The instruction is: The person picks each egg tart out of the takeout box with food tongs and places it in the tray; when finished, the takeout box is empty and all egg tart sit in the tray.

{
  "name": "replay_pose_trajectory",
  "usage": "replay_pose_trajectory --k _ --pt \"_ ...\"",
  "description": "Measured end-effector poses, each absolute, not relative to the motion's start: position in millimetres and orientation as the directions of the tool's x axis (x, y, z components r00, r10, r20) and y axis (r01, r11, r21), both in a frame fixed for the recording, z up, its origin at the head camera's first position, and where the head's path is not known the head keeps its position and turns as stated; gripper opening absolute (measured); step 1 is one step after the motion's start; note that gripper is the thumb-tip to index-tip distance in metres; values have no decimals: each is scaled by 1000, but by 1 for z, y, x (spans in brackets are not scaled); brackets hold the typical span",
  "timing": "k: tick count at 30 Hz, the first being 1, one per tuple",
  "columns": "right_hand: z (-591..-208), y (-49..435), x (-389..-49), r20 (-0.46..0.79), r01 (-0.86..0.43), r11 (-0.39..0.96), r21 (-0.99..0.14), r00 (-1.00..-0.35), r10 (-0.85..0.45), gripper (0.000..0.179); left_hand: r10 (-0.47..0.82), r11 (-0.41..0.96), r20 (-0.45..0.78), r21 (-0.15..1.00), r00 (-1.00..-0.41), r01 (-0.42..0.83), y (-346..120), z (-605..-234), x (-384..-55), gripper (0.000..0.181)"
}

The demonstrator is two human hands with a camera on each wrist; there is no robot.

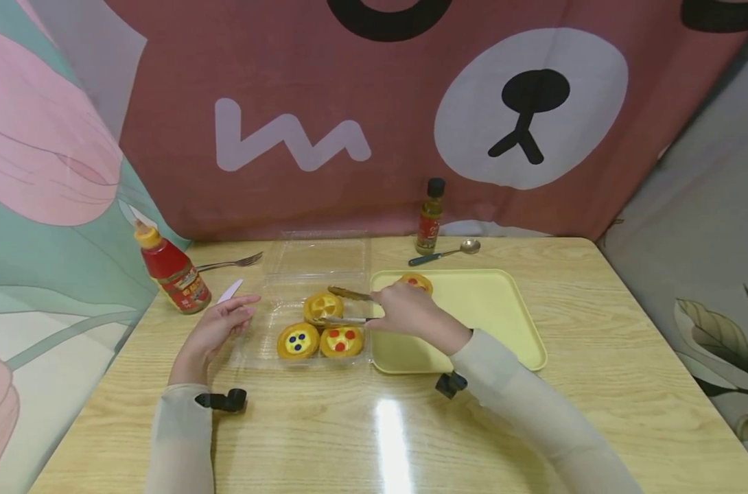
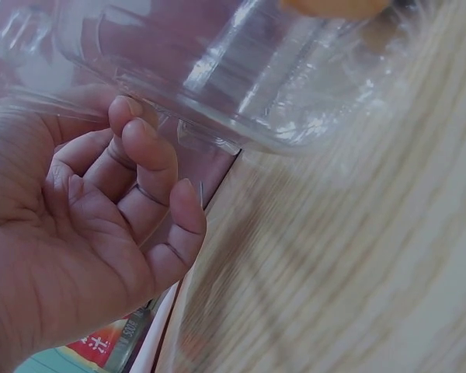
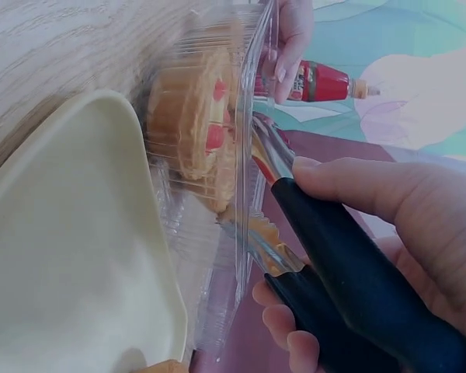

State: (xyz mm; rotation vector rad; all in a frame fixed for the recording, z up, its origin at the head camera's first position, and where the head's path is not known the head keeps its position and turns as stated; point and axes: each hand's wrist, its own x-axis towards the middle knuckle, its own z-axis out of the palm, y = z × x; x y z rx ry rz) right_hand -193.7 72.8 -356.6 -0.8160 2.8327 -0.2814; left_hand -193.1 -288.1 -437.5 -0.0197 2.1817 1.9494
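My right hand [image 1: 405, 309] grips black-handled metal tongs [image 3: 334, 256] whose two arms reach over a clear plastic box [image 1: 272, 312] with its lid folded back. In the head view, the tong ends lie on either side of a tart with a pale yellow top [image 1: 322, 302]. Next to it in the box are a tart with blue dots [image 1: 298, 340] and a tart with red dots [image 1: 341, 341]. At the box's left side, my left hand [image 1: 216, 329] has loosely bent fingers, its fingertips [image 2: 144, 132] right at the plastic rim.
A yellow tray [image 1: 473, 315] stands right of the box, holding another red-dotted tart [image 1: 420, 280]. Behind are a spoon [image 1: 438, 255] and a dark-capped bottle [image 1: 431, 216]. A red sauce bottle [image 1: 176, 274], a fork [image 1: 238, 261] and a white blade [image 1: 229, 291] lie leftward.
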Motion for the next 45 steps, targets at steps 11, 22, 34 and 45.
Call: replay_pose_trajectory --k 11,22,34,45 --pt "-358 62 -193 -117 -500 835 -230 -838 -533 56 124 143 -176 977 -977 -158 -289 -436 -192 20" --pt "-365 59 -189 -88 -508 833 -218 -840 -536 60 139 132 -173 979 -975 -155 -288 -436 -191 20" --pt "-375 67 -186 27 -553 790 -263 -823 -567 57 155 128 -179 979 -972 -160 -288 -434 -191 30" --pt "-384 78 -187 135 -592 733 -334 -800 -585 58 158 158 -188 974 -969 -163 -289 -435 -193 35"
